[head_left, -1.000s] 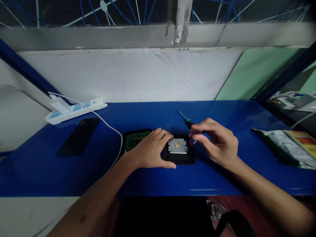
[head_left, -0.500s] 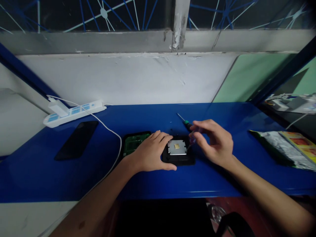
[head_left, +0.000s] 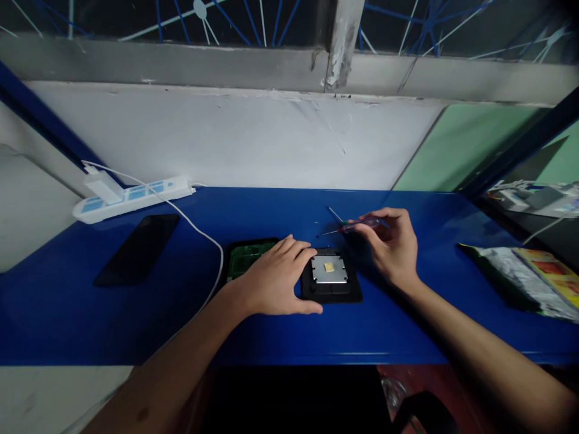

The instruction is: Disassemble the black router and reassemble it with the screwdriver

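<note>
While the black casing [head_left: 332, 293] with its metal plate [head_left: 338, 275] lies between both hands, the left hand [head_left: 277, 281] rests spread at its left edge and the right hand [head_left: 394, 246] pinches a clear-handled screwdriver [head_left: 367, 223]. Another screwdriver [head_left: 335, 213] lies beyond the right fingertips; the left hand partly hides a green board [head_left: 244, 259].

Dim, cool light fills my remote view; I cannot place its source. The glossy blue tabletop [head_left: 271, 337] bears a thin glare along its front edge and a soft shadow beside the bare right forearm [head_left: 473, 337]. The silver rectangular metal plate [head_left: 320, 274] reads bright. Wide-angle distortion slants the blue side bar [head_left: 54, 128]; the dark upper-right corner fades.
</note>
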Tool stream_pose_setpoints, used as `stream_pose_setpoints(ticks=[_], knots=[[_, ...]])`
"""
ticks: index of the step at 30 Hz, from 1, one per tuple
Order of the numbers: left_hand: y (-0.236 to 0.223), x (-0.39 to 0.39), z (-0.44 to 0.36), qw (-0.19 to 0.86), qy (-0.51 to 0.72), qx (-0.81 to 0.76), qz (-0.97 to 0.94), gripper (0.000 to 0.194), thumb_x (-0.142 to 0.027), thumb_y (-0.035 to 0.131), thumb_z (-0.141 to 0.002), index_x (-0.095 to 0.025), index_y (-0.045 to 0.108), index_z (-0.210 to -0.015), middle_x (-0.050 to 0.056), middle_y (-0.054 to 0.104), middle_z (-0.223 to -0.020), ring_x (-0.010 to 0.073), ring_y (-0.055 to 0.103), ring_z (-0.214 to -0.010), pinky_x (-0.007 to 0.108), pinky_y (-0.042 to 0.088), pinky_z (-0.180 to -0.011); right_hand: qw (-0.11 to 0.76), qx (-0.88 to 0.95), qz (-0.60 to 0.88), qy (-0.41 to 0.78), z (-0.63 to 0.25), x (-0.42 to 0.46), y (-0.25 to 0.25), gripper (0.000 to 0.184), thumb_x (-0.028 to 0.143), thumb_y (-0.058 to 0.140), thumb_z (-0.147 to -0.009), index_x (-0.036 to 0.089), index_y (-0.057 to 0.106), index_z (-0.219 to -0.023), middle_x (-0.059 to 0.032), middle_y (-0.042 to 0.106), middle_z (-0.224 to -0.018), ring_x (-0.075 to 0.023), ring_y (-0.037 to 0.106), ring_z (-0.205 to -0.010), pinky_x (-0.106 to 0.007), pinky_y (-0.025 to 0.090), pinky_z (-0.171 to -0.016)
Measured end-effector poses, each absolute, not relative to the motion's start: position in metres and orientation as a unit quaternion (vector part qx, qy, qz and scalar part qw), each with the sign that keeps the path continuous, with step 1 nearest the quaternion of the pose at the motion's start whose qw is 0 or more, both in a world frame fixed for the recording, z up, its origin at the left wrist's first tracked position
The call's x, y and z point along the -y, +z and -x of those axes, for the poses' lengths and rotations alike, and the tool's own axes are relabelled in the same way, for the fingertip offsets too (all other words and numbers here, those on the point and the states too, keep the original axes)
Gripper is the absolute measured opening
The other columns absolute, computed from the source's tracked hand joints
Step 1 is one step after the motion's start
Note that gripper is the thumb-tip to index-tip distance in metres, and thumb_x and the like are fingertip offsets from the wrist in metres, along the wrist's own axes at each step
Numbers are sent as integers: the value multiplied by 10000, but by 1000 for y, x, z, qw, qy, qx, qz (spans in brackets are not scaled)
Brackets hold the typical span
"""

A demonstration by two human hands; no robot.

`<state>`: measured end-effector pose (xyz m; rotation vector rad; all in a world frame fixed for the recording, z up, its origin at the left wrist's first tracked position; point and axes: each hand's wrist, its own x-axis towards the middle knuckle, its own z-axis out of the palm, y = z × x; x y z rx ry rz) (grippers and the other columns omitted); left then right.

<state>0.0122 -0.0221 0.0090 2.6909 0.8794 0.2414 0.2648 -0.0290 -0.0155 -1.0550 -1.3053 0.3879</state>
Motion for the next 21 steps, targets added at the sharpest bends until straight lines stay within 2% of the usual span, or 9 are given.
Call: stream_pose_setpoints(ticks=[5, 21], knots=[[8, 21, -12, 153, 100, -296, -937, 912, -712, 720, -726, -159, 488, -1413, 167, 540, -1440, 418, 425, -1414, 597, 267, -1221, 647, 577, 467, 176, -266, 26, -19, 320, 256, 794, -803, 252, 538, -995, 18, 715, -904, -203, 788, -843, -348, 651, -774], [6, 20, -12, 153, 105, -300, -936, 853, -729, 750, -702, -186, 510, -1314, 154, 571, -1402, 419, 429, -1415, 579, 287, -1208, 647, 585, 458, 170, -263, 26, -19, 315, 249, 782, -820, 252, 523, -1000, 19, 711, -905, -198, 789, -855, -339, 659, -781]])
